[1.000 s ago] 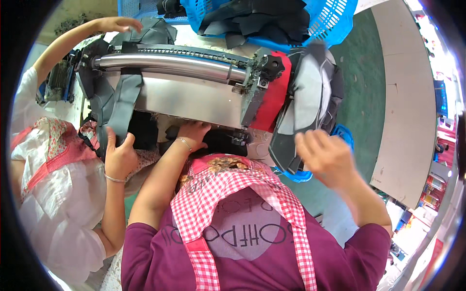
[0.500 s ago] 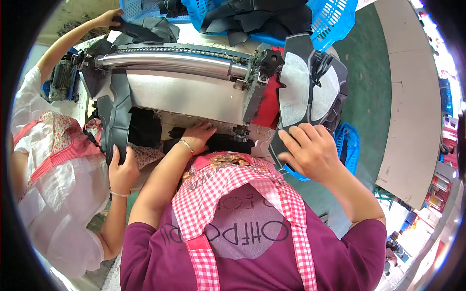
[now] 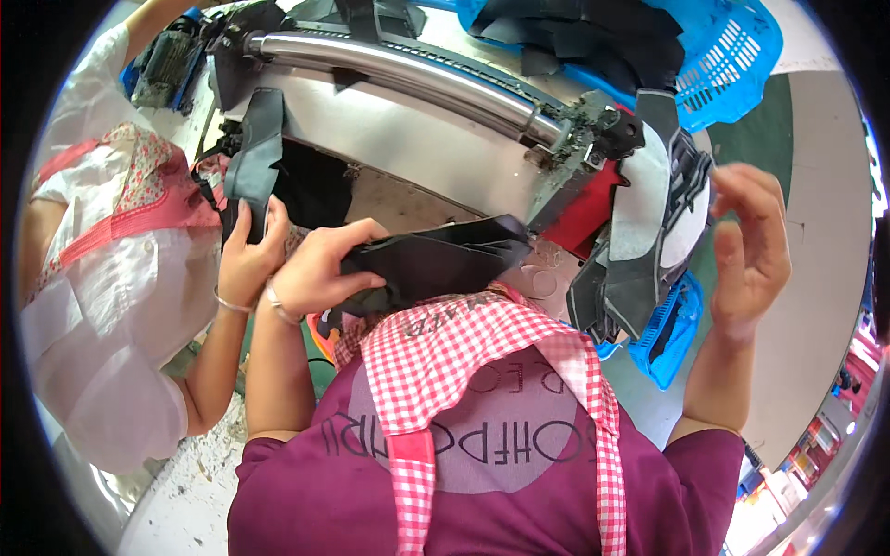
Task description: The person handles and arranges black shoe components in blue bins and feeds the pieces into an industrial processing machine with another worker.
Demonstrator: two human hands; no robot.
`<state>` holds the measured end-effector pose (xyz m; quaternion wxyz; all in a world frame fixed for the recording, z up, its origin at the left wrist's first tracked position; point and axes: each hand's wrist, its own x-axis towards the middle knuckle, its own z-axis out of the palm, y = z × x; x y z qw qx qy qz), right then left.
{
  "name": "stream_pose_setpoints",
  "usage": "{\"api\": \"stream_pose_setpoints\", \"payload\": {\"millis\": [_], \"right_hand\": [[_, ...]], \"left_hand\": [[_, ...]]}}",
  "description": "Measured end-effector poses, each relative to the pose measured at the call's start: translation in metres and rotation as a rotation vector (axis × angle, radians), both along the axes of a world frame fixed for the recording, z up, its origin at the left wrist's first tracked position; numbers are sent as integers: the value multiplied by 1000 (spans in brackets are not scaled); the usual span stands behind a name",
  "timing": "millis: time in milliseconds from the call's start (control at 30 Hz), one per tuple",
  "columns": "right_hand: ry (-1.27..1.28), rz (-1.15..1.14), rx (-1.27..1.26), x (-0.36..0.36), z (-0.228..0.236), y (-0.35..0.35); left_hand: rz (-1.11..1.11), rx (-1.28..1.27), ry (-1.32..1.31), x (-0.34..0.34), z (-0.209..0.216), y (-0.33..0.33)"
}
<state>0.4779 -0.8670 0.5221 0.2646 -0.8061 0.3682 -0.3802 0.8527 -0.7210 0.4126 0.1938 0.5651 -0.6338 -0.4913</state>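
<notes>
My left hand [image 3: 324,269] is closed round a bundle of thin black sheet pieces [image 3: 431,264], held level in front of my apron with the thumb over its near side. My right hand [image 3: 753,246] is raised at the right, fingers loosely curled and apart from the thumb, with nothing visible in it. Just left of that hand stands a leaning pile of dark cut pieces [image 3: 635,287], some with pale grey-white patches [image 3: 644,185]. Beyond my left hand lies a machine with a shiny metal roller [image 3: 408,85] over a pale plate [image 3: 380,130].
A co-worker's hand [image 3: 250,243] at the left holds a dark strip [image 3: 261,139] close to my left wrist. Blue baskets stand at the back right [image 3: 732,56] and lower right [image 3: 672,343]. A red sheet [image 3: 584,208] lies beside the machine's right end.
My left hand has lifted the black bundle up from the machine's near edge. My right hand has left the pile and moved right. The view has shifted, and a dark piece now shows at the roller.
</notes>
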Motion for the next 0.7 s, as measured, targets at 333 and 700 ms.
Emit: {"api": "stream_pose_setpoints", "payload": {"millis": [333, 700], "right_hand": [[578, 776, 472, 92, -60, 3], [411, 798, 671, 108, -80, 12]], "left_hand": [[-261, 293, 562, -10, -28, 21], [25, 156, 440, -17, -11, 42]]}}
